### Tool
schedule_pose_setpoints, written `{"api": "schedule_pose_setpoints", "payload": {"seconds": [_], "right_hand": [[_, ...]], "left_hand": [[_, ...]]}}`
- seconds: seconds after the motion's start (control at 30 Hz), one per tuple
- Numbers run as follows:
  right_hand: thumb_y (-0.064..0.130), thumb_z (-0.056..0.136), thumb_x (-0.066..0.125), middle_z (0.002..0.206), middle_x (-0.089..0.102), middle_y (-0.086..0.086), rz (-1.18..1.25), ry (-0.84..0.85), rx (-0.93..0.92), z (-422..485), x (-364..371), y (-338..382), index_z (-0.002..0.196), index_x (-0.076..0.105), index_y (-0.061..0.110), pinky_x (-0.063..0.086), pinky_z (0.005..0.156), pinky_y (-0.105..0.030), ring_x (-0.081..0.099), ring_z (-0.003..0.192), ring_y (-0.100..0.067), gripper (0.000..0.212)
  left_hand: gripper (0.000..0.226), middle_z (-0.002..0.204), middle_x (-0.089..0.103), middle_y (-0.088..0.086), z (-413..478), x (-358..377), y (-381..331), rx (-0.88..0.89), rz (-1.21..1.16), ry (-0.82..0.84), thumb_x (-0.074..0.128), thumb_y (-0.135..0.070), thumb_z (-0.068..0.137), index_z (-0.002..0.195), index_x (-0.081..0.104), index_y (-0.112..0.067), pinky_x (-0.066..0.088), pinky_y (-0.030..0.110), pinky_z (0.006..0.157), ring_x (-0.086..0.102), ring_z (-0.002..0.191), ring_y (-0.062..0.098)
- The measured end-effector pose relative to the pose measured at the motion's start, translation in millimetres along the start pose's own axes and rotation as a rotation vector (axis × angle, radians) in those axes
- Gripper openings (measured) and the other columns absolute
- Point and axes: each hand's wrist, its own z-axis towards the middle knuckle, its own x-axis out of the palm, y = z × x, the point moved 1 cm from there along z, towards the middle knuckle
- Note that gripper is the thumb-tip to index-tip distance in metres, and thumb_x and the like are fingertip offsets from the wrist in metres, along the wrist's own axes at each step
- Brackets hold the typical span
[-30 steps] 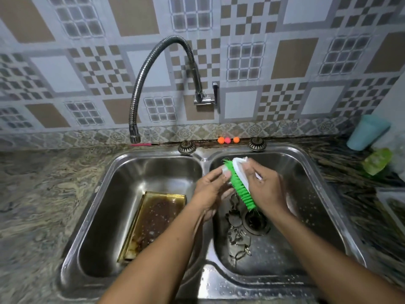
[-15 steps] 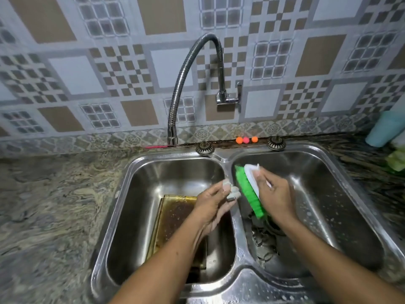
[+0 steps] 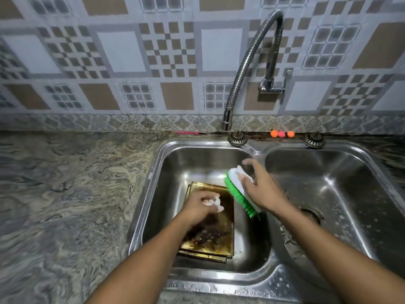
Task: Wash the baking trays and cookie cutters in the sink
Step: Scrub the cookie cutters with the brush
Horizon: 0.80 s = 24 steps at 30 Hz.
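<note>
With the right hand (image 3: 262, 189) gripping the brush (image 3: 240, 190) and the left hand (image 3: 200, 207) pinching something soapy over the greasy tray (image 3: 210, 244) in the sink's (image 3: 153, 172) left basin, slick fingers might drop either.

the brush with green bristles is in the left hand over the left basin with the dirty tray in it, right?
Not quite: the head view shows the brush in the right hand. It is over the left basin, where the dirty tray lies.

2 sink basins (image 3: 175, 163), 2 stacked trays (image 3: 221, 244), 1 brush (image 3: 236, 187), 1 faucet (image 3: 247, 62), 3 sm. balls (image 3: 281, 134), 2 strainer plugs (image 3: 237, 138).
</note>
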Motion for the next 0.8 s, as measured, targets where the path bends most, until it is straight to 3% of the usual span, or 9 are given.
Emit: {"api": "schedule_pose_setpoints", "payload": {"seconds": [0.07,0.17,0.3,0.43,0.63,0.8], "right_hand": [[0.042,0.095,0.052,0.116,0.067,0.002,-0.051,0.085,0.025,-5.1,20.6,-1.6,0.119,0.045,0.041,0.050,0.091,-0.041,0.062,0.106,-0.027,0.025],[0.040,0.095,0.053,0.106,0.071,0.000,-0.128,0.155,0.039,-12.3,38.6,-6.7,0.120,0.048,0.041,0.051,0.086,-0.039,0.063,0.101,-0.028,0.026],[0.037,0.097,0.055,0.104,0.071,0.001,-0.124,0.177,0.069,-19.9,40.9,-12.8,0.120,0.052,0.040,0.053,0.077,-0.034,0.065,0.087,-0.022,0.024],[0.036,0.096,0.058,0.112,0.065,0.009,-0.063,0.138,0.069,-20.4,24.5,-21.5,0.121,0.056,0.036,0.047,0.081,-0.030,0.061,0.096,-0.018,0.026],[0.026,0.093,0.063,0.092,0.062,0.006,0.066,-0.036,0.155,-13.3,-38.4,-44.2,0.109,0.065,0.030,0.038,0.074,-0.026,0.056,0.086,-0.018,0.017],[0.024,0.089,0.067,0.105,0.070,0.011,0.087,-0.158,0.181,-14.5,-101.5,-87.1,0.109,0.071,0.028,0.040,0.077,-0.023,0.061,0.088,-0.014,0.021]], "left_hand": [[0.041,0.109,0.068,-0.015,-2.7,-11.2,19.1,-0.023,0.192,-0.006,0.091,-0.014,0.072,0.106,0.074,-0.031,0.046,0.020,0.089,0.065,0.108,0.014],[0.048,0.122,0.066,-0.011,-5.8,-18.3,48.4,-0.094,0.397,0.008,0.089,-0.014,0.075,0.118,0.073,-0.028,0.044,0.020,0.092,0.060,0.110,0.009],[0.056,0.137,0.063,-0.002,-10.2,-17.8,71.6,-0.113,0.516,0.029,0.088,-0.013,0.076,0.128,0.069,-0.027,0.043,0.018,0.096,0.060,0.121,0.015],[0.073,0.145,0.052,-0.004,-15.1,-14.2,71.5,-0.075,0.550,0.000,0.088,-0.017,0.075,0.141,0.058,-0.029,0.040,0.024,0.109,0.053,0.131,0.018],[0.054,0.127,0.064,-0.006,-17.5,12.1,12.8,0.072,0.407,-0.156,0.080,-0.024,0.086,0.136,0.061,-0.029,0.052,0.034,0.104,0.062,0.114,0.013],[0.041,0.106,0.073,0.000,-18.7,92.3,-49.5,0.263,0.367,-0.159,0.078,-0.026,0.085,0.125,0.070,-0.022,0.055,0.028,0.092,0.067,0.094,0.013]]}}
